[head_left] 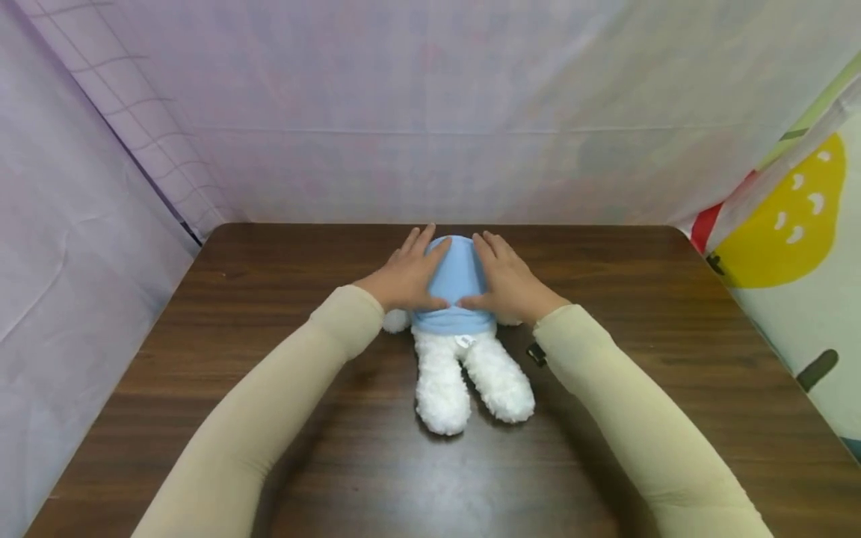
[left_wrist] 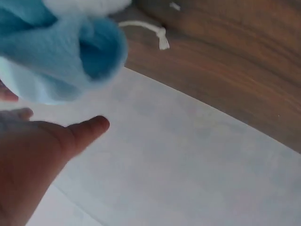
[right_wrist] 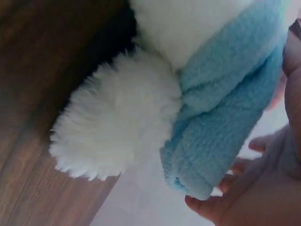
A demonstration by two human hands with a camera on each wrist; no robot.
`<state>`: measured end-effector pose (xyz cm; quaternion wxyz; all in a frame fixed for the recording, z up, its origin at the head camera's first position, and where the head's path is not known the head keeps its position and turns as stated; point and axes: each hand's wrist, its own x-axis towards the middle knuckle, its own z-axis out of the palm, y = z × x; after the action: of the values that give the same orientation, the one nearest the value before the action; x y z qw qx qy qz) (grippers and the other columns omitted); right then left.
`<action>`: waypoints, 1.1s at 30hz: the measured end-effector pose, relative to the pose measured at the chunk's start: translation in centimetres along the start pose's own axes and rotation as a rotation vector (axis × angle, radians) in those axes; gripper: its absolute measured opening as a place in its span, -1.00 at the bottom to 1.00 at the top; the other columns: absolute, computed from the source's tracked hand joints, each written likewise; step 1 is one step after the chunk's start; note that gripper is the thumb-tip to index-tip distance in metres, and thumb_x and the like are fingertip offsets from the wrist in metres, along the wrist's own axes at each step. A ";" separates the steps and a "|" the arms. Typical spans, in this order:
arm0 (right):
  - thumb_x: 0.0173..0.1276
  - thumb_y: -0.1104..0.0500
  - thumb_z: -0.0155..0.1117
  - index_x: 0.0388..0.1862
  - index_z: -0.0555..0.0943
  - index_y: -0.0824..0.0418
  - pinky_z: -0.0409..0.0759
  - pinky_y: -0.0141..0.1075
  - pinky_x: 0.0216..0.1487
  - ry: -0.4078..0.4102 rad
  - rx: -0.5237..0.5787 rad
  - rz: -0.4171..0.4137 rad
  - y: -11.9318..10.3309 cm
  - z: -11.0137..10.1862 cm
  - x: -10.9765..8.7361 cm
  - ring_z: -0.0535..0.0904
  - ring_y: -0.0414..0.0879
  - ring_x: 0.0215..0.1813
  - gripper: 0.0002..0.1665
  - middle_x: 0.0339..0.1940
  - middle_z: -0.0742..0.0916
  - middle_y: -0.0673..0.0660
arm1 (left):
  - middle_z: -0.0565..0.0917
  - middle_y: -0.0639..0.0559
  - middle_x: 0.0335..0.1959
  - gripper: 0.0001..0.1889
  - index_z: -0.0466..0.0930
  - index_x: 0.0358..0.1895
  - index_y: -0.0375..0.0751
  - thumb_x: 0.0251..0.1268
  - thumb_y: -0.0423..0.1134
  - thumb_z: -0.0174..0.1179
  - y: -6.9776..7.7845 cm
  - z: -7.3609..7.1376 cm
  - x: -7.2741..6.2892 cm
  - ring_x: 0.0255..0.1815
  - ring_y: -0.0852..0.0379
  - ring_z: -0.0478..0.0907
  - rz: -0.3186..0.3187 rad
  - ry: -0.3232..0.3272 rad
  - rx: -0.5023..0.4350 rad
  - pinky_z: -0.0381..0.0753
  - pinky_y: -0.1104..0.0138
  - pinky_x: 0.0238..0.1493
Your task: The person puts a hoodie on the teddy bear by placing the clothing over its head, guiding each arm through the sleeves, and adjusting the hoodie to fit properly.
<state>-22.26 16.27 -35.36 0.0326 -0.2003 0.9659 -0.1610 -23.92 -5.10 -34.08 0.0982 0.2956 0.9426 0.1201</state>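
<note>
A white fluffy plush toy [head_left: 442, 388] lies on the table with its legs toward me and its paws at the sides. Light blue cloth [head_left: 457, 270] covers its upper body, and its head is out of sight. My left hand [head_left: 406, 278] rests along the cloth's left side, fingers extended and thumb spread inward. On the other side, my right hand [head_left: 509, 282] mirrors it, with its fingertips at the cloth's edge in the right wrist view. An open blue cuff [left_wrist: 101, 52] and a knotted white cord [left_wrist: 161, 35] show in the left wrist view.
The brown wooden table [head_left: 269, 314] meets a pale hanging curtain [head_left: 430, 164] at its far edge. Another white cloth [head_left: 81, 246] hangs at the left. A panel with a yellow print [head_left: 794, 224] stands at the right. A small black item [head_left: 536, 353] sits beside the right cuff.
</note>
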 end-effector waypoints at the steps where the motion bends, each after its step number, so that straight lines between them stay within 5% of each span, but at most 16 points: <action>1: 0.22 -0.25 0.43 0.62 -0.20 0.28 0.02 0.14 0.48 -0.024 0.016 0.003 0.1 0.0 0.2 -0.16 0.22 0.60 0.36 0.61 -0.04 0.33 | -0.43 -0.13 0.61 0.15 -0.32 0.62 -0.03 0.20 0.22 0.33 -0.2 -0.1 0.4 0.58 -0.17 -0.48 0.002 -0.031 -0.021 -0.10 -0.16 0.47; 7: 0.26 -0.22 0.41 0.63 -0.14 0.25 0.26 0.13 0.38 -0.072 0.082 0.000 0.4 0.3 1.0 0.14 0.26 0.50 0.28 0.59 0.05 0.30 | -0.23 -0.12 0.62 0.13 -0.28 0.62 -0.04 0.22 0.15 0.35 -0.9 0.0 1.3 0.60 -0.11 -0.21 0.025 -0.068 -0.101 -0.05 -0.11 0.48; 14: 0.26 -0.18 0.43 0.62 -0.02 0.24 0.43 0.10 0.24 0.006 0.041 -0.008 0.1 0.6 0.8 0.38 0.25 0.32 0.19 0.48 0.22 0.31 | -0.02 -0.15 0.54 0.04 -0.11 0.61 -0.05 0.20 0.10 0.38 -1.4 0.7 0.9 0.50 -0.07 0.11 0.062 0.033 -0.168 0.32 0.11 0.36; 23: 0.27 -0.19 0.42 0.55 0.15 0.30 0.35 0.16 0.25 0.118 -0.075 -0.082 -0.1 1.0 0.4 0.39 0.18 0.26 0.09 0.31 0.38 0.29 | 0.24 -0.13 0.34 -0.10 0.15 0.52 -0.10 0.19 0.10 0.39 -1.5 1.3 0.4 0.34 -0.06 0.24 0.092 0.162 -0.115 0.37 0.13 0.28; 33: 0.29 -0.13 0.43 0.29 0.44 0.30 0.49 0.07 0.08 0.227 -0.129 -0.200 0.0 1.3 0.1 0.55 0.12 0.03 -0.23 0.08 0.58 0.24 | 0.46 -0.02 0.12 -0.37 0.39 0.24 -0.11 0.19 0.05 0.42 -1.0 2.1 -0.3 0.16 -0.01 0.38 0.098 0.289 -0.064 0.43 0.18 0.17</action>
<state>-22.16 15.91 -36.57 -0.1060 -0.2776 0.9469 -0.1228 -23.71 -5.75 -36.34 -0.0349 0.3176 0.9271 0.1961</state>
